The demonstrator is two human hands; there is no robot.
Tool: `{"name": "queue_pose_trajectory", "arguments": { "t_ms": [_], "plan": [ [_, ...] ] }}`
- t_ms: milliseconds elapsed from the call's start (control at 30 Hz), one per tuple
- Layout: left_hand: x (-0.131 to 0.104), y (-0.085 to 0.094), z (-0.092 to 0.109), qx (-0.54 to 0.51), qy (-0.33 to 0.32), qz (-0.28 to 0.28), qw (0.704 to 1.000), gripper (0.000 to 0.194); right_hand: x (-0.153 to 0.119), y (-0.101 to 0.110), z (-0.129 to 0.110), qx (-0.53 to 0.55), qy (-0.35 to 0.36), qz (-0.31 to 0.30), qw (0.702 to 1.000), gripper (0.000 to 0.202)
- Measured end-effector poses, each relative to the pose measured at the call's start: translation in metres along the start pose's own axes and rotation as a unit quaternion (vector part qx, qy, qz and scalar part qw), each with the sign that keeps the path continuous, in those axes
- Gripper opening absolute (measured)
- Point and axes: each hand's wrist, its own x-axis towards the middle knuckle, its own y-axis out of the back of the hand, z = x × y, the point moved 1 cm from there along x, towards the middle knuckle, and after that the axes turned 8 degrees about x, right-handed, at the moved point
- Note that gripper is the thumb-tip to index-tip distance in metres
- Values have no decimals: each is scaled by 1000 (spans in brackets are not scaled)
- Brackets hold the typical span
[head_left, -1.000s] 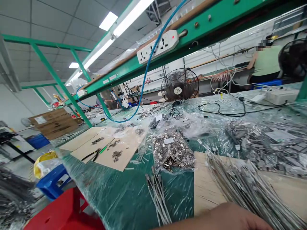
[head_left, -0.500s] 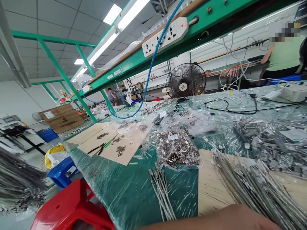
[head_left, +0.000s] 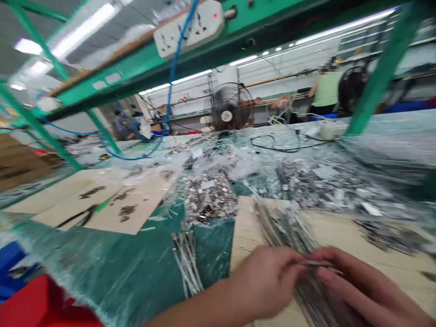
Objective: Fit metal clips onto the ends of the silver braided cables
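My left hand point(head_left: 267, 281) is closed, thumb and fingertips pinched together over the bundle of long grey wires point(head_left: 282, 227). Opposite it, my right hand point(head_left: 361, 284) is closed too. Between the two sets of fingertips shows a thin greyish strip point(head_left: 318, 263), pinched from both sides; motion blur hides what kind of piece it is. The wire bundle lies on a pale wooden board point(head_left: 245, 227) beneath the hands. To the left, a smaller bunch of silvery wires point(head_left: 186, 261) rests on the green tabletop point(head_left: 136, 268).
A clear bag of small metal pieces point(head_left: 211, 197) sits behind the smaller bunch. Pliers point(head_left: 80, 217) lie on boards at left. Flat metal parts point(head_left: 391, 236) spread at right. A green shelf beam with a power strip point(head_left: 189, 27) and hanging blue hose point(head_left: 169, 100) crosses above.
The view has swung to the right. Both hands are now in sight, fingertips together on a thin strip, where before only part of an arm or hand showed at the bottom edge.
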Motion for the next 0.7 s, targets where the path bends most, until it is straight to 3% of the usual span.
{"name": "queue_pose_trajectory", "arguments": {
  "t_ms": [33,233,467,700],
  "plan": [
    [1,1,0,-35,42,-19,998,28,-4,3,-6,-17,-7,30,999,25],
    [7,1,0,-112,41,-105,987,34,-4,1,-23,-39,-64,11,997,30],
    [8,3,7,-210,20,-125,970,27,-1,1,-19,4,-78,14,997,33],
    [10,-4,2,-184,24,-110,976,32,-2,-1,-21,3,-74,9,997,30]
  ]
}}
